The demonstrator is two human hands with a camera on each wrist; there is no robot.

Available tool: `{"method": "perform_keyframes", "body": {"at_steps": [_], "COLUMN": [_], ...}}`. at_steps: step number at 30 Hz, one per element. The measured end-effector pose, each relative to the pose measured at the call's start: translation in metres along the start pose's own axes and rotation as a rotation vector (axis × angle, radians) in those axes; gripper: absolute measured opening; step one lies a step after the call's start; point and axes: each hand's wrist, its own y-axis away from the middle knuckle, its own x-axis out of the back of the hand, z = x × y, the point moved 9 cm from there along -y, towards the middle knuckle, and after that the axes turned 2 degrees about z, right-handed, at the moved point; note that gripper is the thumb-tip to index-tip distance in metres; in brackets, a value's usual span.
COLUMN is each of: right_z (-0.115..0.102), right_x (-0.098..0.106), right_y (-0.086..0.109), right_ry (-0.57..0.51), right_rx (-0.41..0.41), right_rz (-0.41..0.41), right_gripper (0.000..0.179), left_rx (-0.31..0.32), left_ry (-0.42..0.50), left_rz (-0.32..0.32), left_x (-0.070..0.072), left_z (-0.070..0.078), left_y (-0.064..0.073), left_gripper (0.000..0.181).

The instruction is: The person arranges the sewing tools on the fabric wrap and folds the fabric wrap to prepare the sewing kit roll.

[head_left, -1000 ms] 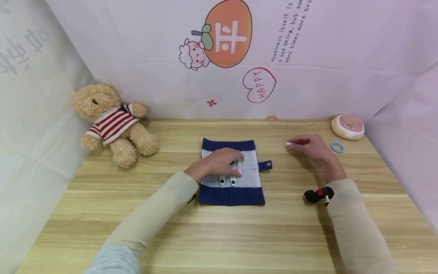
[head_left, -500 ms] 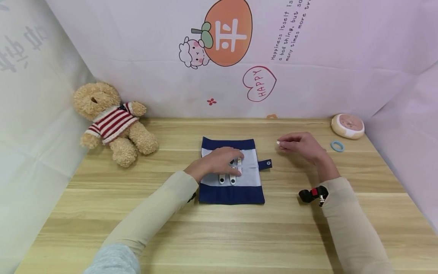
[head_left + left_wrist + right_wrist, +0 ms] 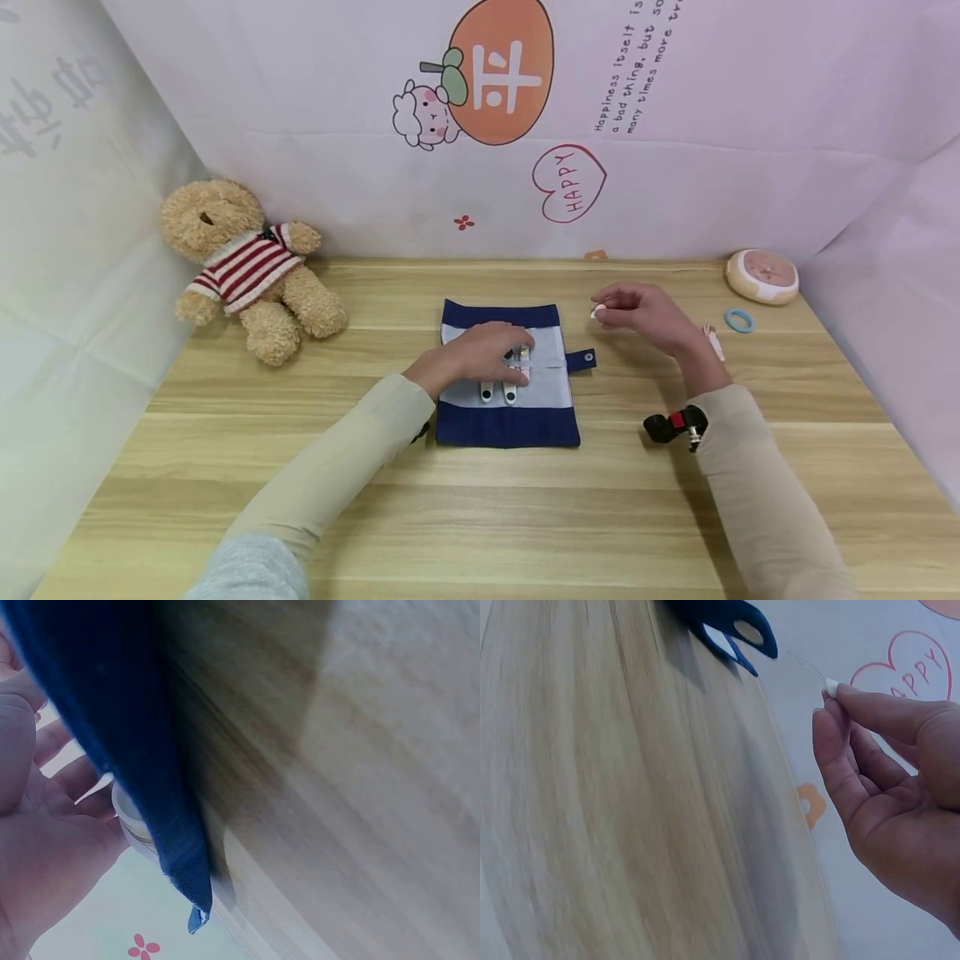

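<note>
A navy fabric pouch (image 3: 506, 427) with a pale inner lining lies unfolded on the table. Several slim white pieces with black dots (image 3: 511, 395) sit inside it. My left hand (image 3: 480, 358) rests on the pouch with thumb and fingers spread apart, partly covering the contents. To the right of the pouch, my right hand (image 3: 641, 312) pinches a small white piece with a fine wire loop (image 3: 831, 685) between thumb and fingertip. Its wire points towards the pouch's strap (image 3: 748, 631) in the right wrist view.
A teddy bear (image 3: 247, 275) in a striped sweater leans at the back left. At the back right are a round cream-and-pink object (image 3: 763, 277), a light blue ring (image 3: 740, 320) and a small white-and-brown piece (image 3: 713, 342) beside my right wrist.
My right hand has moved left towards the pouch with the small white piece, uncovering the white-and-brown piece behind the wrist. My left hand stays in place.
</note>
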Motion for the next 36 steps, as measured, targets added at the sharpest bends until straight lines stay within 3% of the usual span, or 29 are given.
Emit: {"method": "perform_keyframes", "body": {"at_steps": [7,26,36], "right_z": [-0.01,-0.025,-0.023], "right_x": [-0.015,-0.055,-0.069], "right_y": [-0.005,-0.017,-0.022], "right_ry": [0.01,-0.032,0.026], "right_rx": [0.028,0.048,0.062], "right_rz": [-0.017,-0.061,-0.081], "right_gripper": [0.023,0.024,0.018], "left_rx": [-0.001,0.002,-0.005], "left_ry": [-0.001,0.001,0.021], "left_rz": [-0.004,-0.021,-0.016], "left_x": [0.0,-0.001,0.001], "left_z": [0.0,0.0,0.0], "left_y": [-0.001,-0.002,-0.001], "left_gripper": [0.06,0.059,0.057]}}
